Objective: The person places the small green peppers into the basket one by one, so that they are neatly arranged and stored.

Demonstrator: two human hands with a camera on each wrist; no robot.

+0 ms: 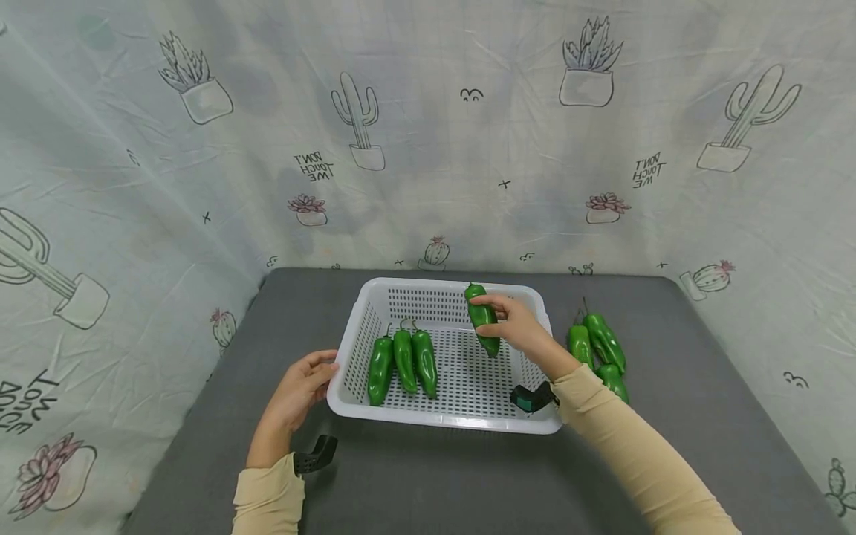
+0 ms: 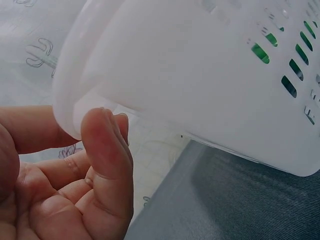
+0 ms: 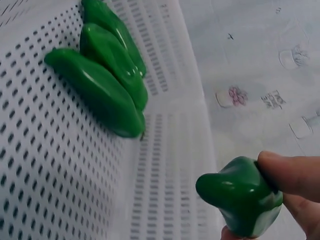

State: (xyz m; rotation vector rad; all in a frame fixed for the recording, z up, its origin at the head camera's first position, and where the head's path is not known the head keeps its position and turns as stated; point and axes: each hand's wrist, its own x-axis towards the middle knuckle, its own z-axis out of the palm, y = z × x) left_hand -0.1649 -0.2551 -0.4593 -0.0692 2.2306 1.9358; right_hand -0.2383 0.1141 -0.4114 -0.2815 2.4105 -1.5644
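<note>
A white perforated plastic basket (image 1: 461,413) sits on the grey table, with three green peppers (image 1: 404,361) side by side in its left part. My left hand (image 1: 304,390) pinches the basket's left rim between thumb and fingers; the left wrist view shows the thumb (image 2: 106,145) right at the rim. Over the right part of the basket, my right hand (image 1: 511,325) grips another green pepper (image 1: 483,318) between thumb and fingertips, stem end toward the back. In the right wrist view the tip of this held pepper (image 3: 242,195) faces the camera, raised above the basket floor.
Three more green peppers (image 1: 604,343) lie in a group on the table (image 1: 682,431), just right of the basket. A patterned cloth (image 1: 428,148) rises behind and at both sides. Black wrist cameras (image 1: 316,455) sit at both cuffs, the right one overlapping the basket's right side.
</note>
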